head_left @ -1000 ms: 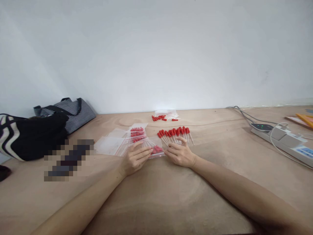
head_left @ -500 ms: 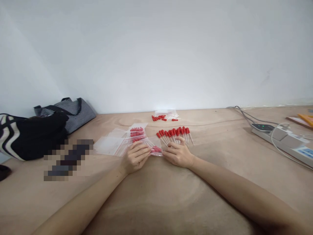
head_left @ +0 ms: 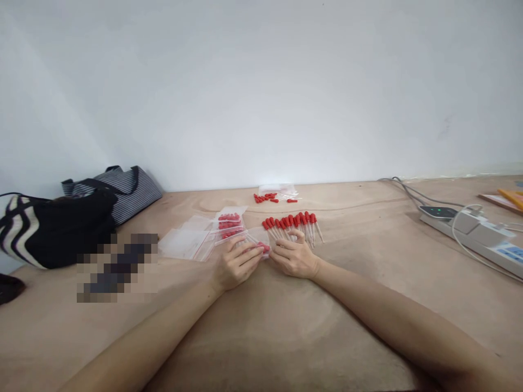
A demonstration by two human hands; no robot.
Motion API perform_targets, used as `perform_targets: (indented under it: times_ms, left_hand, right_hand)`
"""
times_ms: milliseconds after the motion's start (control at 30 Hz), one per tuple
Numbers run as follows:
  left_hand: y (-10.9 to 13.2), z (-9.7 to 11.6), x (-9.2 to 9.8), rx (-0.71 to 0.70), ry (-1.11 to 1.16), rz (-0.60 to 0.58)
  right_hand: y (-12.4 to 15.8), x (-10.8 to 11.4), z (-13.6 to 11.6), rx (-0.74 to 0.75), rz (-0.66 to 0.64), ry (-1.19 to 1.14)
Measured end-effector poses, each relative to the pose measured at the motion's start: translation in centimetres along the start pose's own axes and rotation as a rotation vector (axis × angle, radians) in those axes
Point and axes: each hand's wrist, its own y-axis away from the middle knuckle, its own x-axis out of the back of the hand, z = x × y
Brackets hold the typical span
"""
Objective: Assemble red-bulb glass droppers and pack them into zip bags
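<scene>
My left hand (head_left: 239,267) is closed on a clear zip bag (head_left: 262,236) with red-bulbed droppers in it, their bulbs toward the right. At the bag's right end, my right hand (head_left: 295,257) has its fingers curled on the edge; the fingertips are partly hidden. Just behind my right hand lies a row of loose droppers (head_left: 302,219) with red bulbs and pale tubes. Beyond my left hand are filled bags (head_left: 229,219) of red-bulbed droppers. Flat clear zip bags (head_left: 180,243) overlap to their left.
Loose red bulbs (head_left: 261,198) and a clear bag (head_left: 281,189) with thin pale tubes lie near the wall. A striped bag (head_left: 133,193), a black bag (head_left: 73,228) and a blurred dark object (head_left: 122,267) are at left. A power strip (head_left: 469,234) with cables stands at right.
My left hand has slid right along the bag, over its red bulbs and closer to my right hand. My right hand has shifted only slightly left.
</scene>
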Motion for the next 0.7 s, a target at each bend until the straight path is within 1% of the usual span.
perform_targets:
  times_ms: [133,267,367,467,700]
  left_hand:
    - [-0.4,0.3,-0.3,-0.034,-0.009,0.002]
    - [-0.5,0.4,-0.2,-0.007,-0.025,-0.009]
    - [-0.3,0.2,0.0,-0.012,-0.060,-0.003]
    - [0.0,0.0,0.5,-0.021,-0.127,-0.019]
    - [1.7,-0.7,2.3,-0.042,-0.236,-0.017]
  right_hand:
    - [-0.1,-0.2,-0.1,-0.001,-0.020,-0.022]
    - [-0.3,-0.2,-0.2,0.008,-0.045,-0.045]
    - [-0.2,-0.2,0.0,-0.001,-0.043,-0.054]
    - [0.0,-0.2,0.2,-0.023,-0.044,-0.058]
    - [0.3,-0.4,0.3,-0.035,-0.065,-0.079]
